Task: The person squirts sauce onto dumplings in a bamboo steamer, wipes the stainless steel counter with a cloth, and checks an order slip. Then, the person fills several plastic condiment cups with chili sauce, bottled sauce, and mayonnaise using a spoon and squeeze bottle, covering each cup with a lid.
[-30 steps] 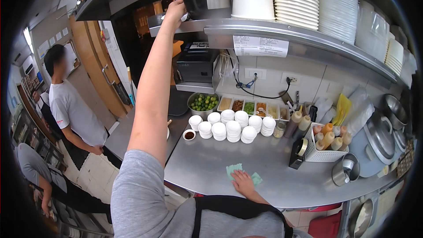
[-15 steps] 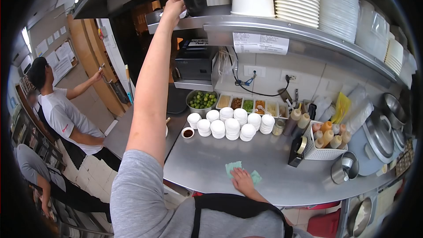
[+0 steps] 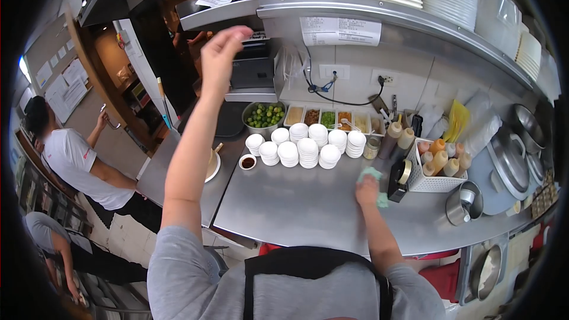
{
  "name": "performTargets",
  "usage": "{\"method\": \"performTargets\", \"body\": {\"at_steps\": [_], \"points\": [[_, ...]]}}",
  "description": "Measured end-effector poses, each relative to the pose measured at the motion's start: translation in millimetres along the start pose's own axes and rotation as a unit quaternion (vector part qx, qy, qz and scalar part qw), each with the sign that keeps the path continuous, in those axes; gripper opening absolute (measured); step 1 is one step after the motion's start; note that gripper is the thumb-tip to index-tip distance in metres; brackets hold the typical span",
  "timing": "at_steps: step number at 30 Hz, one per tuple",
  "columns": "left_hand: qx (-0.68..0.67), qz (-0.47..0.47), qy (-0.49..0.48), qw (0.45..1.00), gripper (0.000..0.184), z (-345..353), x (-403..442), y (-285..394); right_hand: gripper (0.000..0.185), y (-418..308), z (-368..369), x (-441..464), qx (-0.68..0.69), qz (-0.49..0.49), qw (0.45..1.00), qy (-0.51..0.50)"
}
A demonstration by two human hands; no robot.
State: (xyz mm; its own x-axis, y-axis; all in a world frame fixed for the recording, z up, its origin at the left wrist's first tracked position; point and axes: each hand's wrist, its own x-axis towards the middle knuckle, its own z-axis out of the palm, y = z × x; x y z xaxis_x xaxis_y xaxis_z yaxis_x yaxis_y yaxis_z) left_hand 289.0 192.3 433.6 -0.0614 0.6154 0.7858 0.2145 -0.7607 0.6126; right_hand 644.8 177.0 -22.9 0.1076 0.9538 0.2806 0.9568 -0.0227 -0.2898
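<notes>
My right hand (image 3: 367, 191) presses a light green cloth (image 3: 383, 200) onto the steel counter, left of a black box-shaped holder (image 3: 399, 179); its fingers close over the cloth. Raised in front of the black printer (image 3: 253, 68) below the shelf is my left hand (image 3: 218, 58), its fingers loosely bent and a little apart, with nothing seen in them. Stacks of small white cups (image 3: 308, 152) stand between my arms. Left of them sits a small cup of dark sauce (image 3: 248, 162).
At the back are a bowl of green limes (image 3: 264, 116) and a row of topping containers (image 3: 328, 118). A white basket of sauce bottles (image 3: 435, 181) and a metal pot (image 3: 456, 208) stand right. The steel shelf (image 3: 379, 7) hangs overhead. Two people (image 3: 77, 160) are at left.
My left hand has come down off the shelf, leaving a white paper slip there. My right hand has slid the green cloth to the right and farther back across the counter.
</notes>
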Motion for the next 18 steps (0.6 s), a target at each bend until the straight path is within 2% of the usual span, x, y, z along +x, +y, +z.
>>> {"method": "performTargets", "body": {"at_steps": [1,3,4,5,7,11,13,14,16,18], "points": [[-0.015,-0.024,-0.026,0.999,0.022,8,-13,-4,0.046,-22,2,-6,0.004,-0.023,0.999,-0.032],[-0.050,-0.062,-0.065,0.995,0.023,28,-30,-12,0.044,-71,31,-39,0.055,-0.218,0.972,0.063],[-0.051,-0.072,-0.085,0.992,0.025,35,-32,-19,0.044,-104,25,-52,0.111,-0.244,0.962,-0.061],[-0.053,-0.082,-0.098,0.990,0.026,44,-32,-28,0.046,-135,17,-69,0.084,-0.332,0.934,-0.106],[-0.077,-0.084,-0.113,0.987,0.028,62,-29,-36,0.046,-170,19,-108,0.149,-0.441,0.876,-0.129],[-0.162,-0.097,-0.113,0.976,0.027,85,-14,-36,0.045,-161,17,-109,0.210,-0.448,0.857,-0.145],[-0.201,-0.098,-0.112,0.968,0.026,91,-7,-37,0.043,-133,-8,-89,0.117,-0.355,0.917,-0.138],[-0.237,-0.098,-0.109,0.961,0.026,94,-4,-37,0.042,-114,-7,-83,0.120,-0.309,0.937,-0.110],[-0.260,-0.095,-0.096,0.956,0.025,101,-1,-27,0.041,-70,-13,-72,0.105,-0.226,0.966,-0.069],[-0.224,-0.049,-0.065,0.971,0.026,106,9,-29,0.041,-29,-26,-63,0.081,-0.163,0.982,-0.042]]}}
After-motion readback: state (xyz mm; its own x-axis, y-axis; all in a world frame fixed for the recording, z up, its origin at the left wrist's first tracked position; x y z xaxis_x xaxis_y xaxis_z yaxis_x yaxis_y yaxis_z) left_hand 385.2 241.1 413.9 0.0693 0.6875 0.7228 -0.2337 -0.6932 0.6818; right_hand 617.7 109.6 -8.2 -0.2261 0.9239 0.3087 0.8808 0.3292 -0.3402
